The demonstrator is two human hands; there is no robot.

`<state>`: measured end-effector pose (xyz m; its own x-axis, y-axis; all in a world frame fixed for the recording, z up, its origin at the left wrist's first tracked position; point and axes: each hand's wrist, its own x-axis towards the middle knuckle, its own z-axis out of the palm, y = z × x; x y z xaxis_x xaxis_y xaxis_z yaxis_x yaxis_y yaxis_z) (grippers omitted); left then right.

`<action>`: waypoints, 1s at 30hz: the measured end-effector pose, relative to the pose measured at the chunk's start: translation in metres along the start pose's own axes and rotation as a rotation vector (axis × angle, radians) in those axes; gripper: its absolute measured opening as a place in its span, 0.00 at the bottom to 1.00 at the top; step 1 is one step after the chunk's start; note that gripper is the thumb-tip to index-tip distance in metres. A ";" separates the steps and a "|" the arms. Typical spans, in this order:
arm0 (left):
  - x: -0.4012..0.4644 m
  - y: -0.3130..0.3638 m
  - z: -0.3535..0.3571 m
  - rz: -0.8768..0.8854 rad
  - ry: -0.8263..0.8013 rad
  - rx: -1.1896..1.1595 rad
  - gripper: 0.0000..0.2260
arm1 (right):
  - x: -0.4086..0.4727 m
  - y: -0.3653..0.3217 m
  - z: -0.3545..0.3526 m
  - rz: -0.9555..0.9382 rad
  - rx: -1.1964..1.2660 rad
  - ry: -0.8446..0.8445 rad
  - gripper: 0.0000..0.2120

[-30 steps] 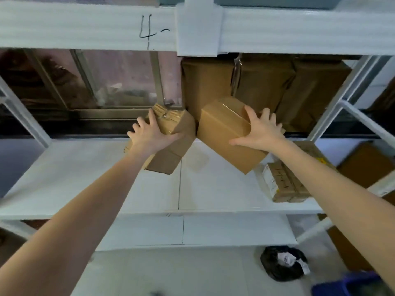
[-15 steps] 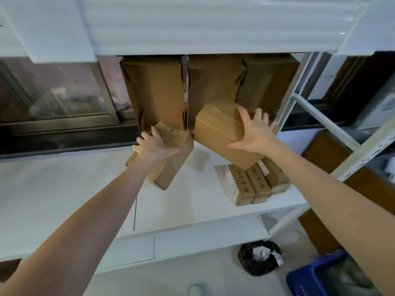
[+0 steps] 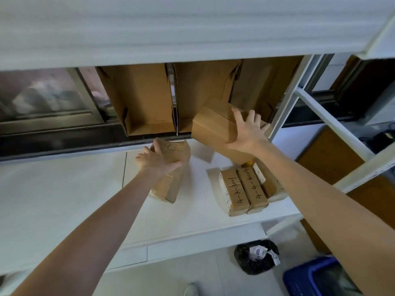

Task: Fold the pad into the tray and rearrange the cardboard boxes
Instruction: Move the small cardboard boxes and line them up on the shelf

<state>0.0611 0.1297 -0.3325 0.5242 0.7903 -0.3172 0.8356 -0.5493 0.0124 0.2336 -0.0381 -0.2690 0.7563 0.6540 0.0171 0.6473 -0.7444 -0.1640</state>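
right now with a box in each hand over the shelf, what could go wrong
1. The right hand grips its box one-handed and tilted above the labelled small boxes; a slip may knock them off the shelf edge.
2. The left hand holds its box from on top only; it may tip.

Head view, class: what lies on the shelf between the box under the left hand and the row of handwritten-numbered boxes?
Nothing: in the head view, bare white shelf separates the left-hand box from the numbered boxes.
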 end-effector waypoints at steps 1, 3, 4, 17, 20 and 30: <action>-0.001 0.007 0.003 -0.004 -0.027 0.015 0.53 | 0.002 0.001 0.002 -0.001 0.007 0.000 0.52; -0.004 0.023 0.010 -0.005 -0.068 0.059 0.52 | 0.006 0.002 0.008 -0.011 0.014 -0.001 0.53; -0.006 0.032 0.013 0.002 -0.079 0.079 0.51 | 0.008 0.003 0.011 -0.024 0.016 -0.002 0.52; -0.019 0.110 0.055 0.000 -0.172 0.078 0.54 | 0.024 0.023 0.033 -0.160 -0.027 -0.066 0.49; -0.020 0.115 0.060 -0.018 -0.151 0.079 0.53 | 0.027 0.028 0.039 -0.195 -0.054 -0.068 0.50; -0.018 0.107 0.056 0.087 0.053 0.143 0.40 | 0.043 0.032 0.043 -0.262 -0.058 -0.045 0.50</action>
<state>0.1323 0.0417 -0.3782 0.6047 0.7491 -0.2706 0.7565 -0.6464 -0.0989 0.2828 -0.0281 -0.3161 0.5582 0.8297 0.0076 0.8257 -0.5546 -0.1031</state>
